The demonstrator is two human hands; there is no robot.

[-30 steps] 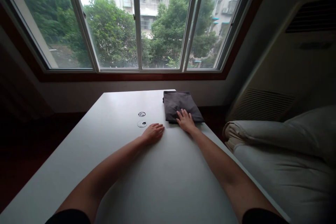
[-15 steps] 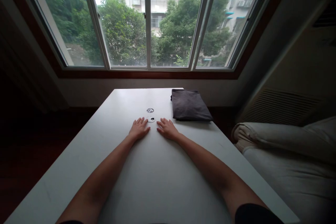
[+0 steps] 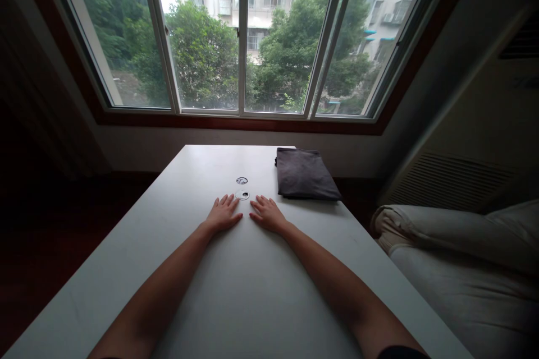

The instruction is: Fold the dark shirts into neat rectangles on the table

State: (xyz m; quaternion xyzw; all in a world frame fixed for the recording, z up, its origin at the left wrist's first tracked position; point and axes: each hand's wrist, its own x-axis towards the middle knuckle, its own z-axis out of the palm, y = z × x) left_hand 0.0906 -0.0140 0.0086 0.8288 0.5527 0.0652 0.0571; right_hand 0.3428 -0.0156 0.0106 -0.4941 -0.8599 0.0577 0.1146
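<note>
My left hand (image 3: 223,213) lies palm down on the white table (image 3: 248,286), its fingers spread and nothing in it. Mirroring it, my right hand (image 3: 268,214) rests flat with fingers apart, also holding nothing. Just beyond the fingertips, between the hands, is a round disc (image 3: 242,195) with a dark spot, set in or lying on the tabletop; I cannot tell which. A second patterned disc (image 3: 241,180) sits a little farther off. To the far right of my right hand lies a folded dark grey cloth (image 3: 306,174), apart from the fingers.
A wide sliding window (image 3: 242,56) with a brown frame stands beyond the table's far edge, trees and a building outside. On the right is a pale sofa (image 3: 458,258), close to the table's edge. Dark floor (image 3: 54,247) shows on the left.
The whole view has shifted slightly, so the table and window sit a little lower. Both hands stay flat on the table, a touch farther back from the nearer disc.
</note>
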